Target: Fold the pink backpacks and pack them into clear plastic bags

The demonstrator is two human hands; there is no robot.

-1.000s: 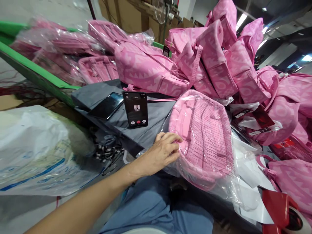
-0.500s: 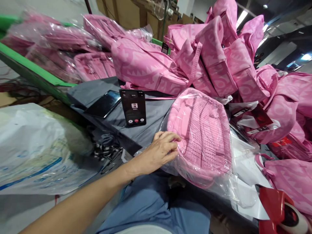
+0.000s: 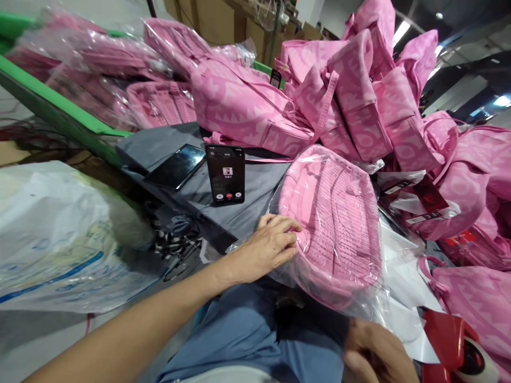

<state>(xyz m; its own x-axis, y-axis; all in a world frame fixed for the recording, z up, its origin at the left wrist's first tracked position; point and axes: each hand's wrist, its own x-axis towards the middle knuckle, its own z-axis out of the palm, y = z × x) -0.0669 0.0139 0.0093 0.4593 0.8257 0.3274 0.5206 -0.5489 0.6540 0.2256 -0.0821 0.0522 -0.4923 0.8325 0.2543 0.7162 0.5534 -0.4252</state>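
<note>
A pink backpack (image 3: 339,223) in a clear plastic bag (image 3: 355,306) lies with its mesh back and straps up, partly above my lap. My left hand (image 3: 275,246) is at its left edge, fingers bent over the plastic and pressed against the backpack. Low in the view, my right hand (image 3: 377,354) is below the backpack's lower edge, near the red tape dispenser (image 3: 447,340). It is smeared by motion, so its fingers and anything in them cannot be made out.
A lit phone (image 3: 226,175) stands upright beside a dark flat device (image 3: 175,166) on grey cloth. Pink backpacks (image 3: 251,106) pile up behind and to the right. Bagged ones fill the green-edged cart (image 3: 67,101). A white sack (image 3: 72,234) stands left; white papers (image 3: 403,260) lie right.
My right hand has come into view at the lower right. My left hand stays on the backpack's left edge, and the whole view has shifted slightly.
</note>
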